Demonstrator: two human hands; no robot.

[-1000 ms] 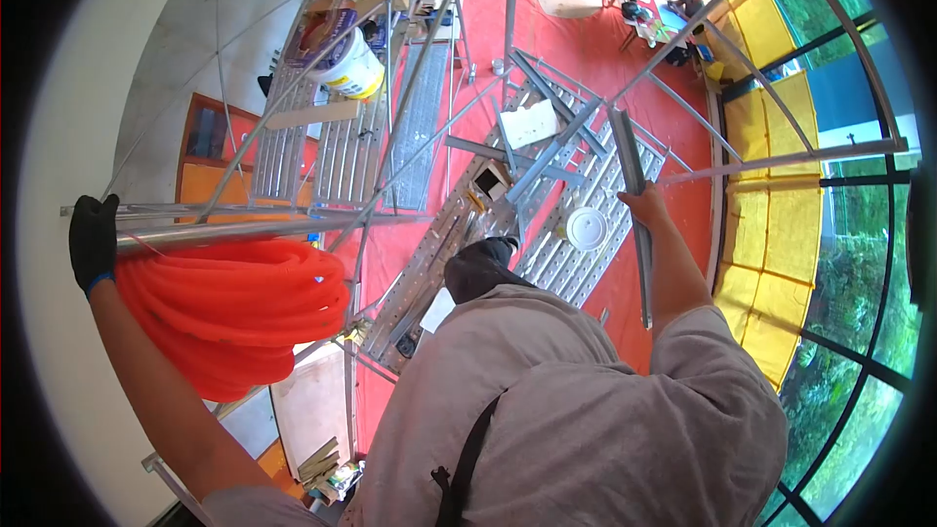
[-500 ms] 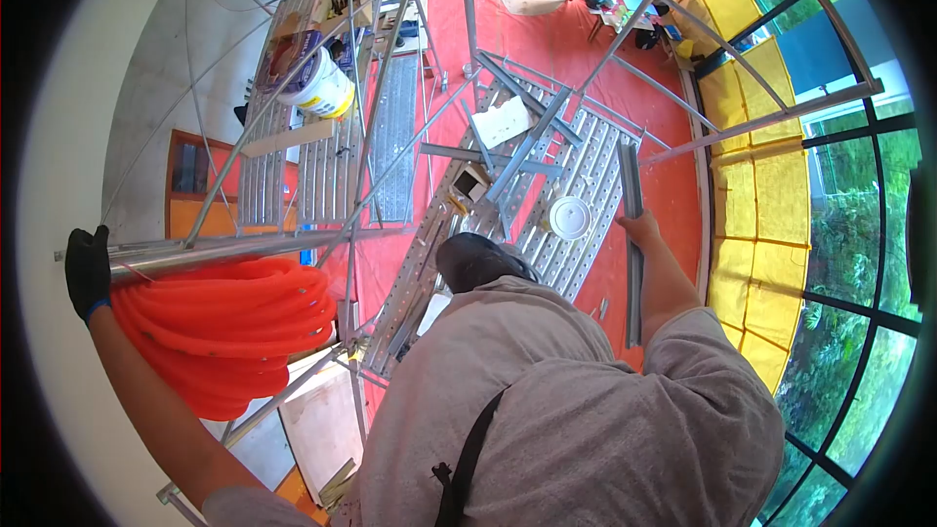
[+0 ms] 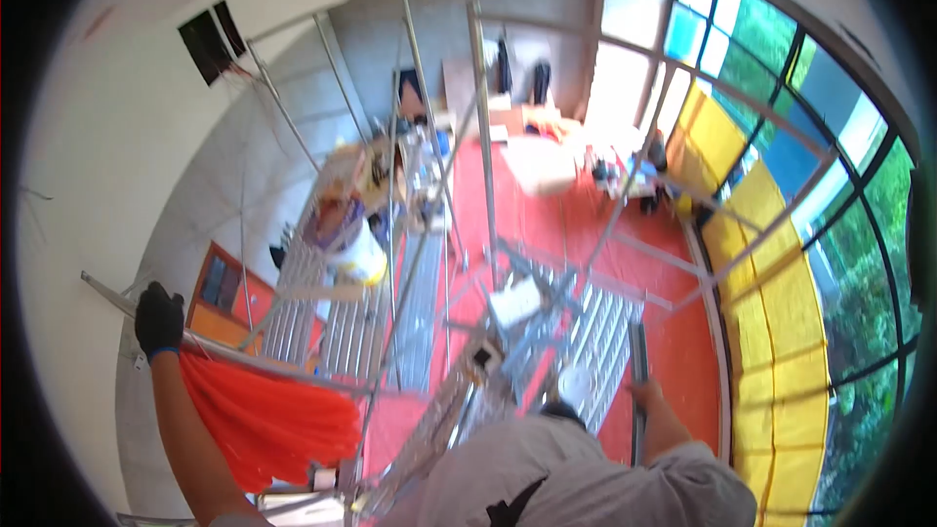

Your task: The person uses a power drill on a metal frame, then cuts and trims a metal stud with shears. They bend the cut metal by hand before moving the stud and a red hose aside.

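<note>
My left hand, in a black glove, is closed around a horizontal scaffold tube at the left, with the tube's end sticking out past it. A thick bundle of red-orange corrugated hose hangs just below that tube. At the right, my ungloved right hand grips a long grey metal channel, held roughly upright beside the scaffold deck. Motion blur softens the fingers of this hand. Several loose grey metal pieces lie crossed on the perforated metal deck ahead of me.
A white lidded bucket and an open box stand on the deck. Scaffold poles rise around me. Left, a white-and-yellow bucket sits on neighbouring planks. Red sheeting covers the floor; yellow padding lines the windows.
My view has tilted up, bringing the far wall in and shifting everything lower. My left hand sits farther from the tube's end. My right hand still holds the metal channel.
</note>
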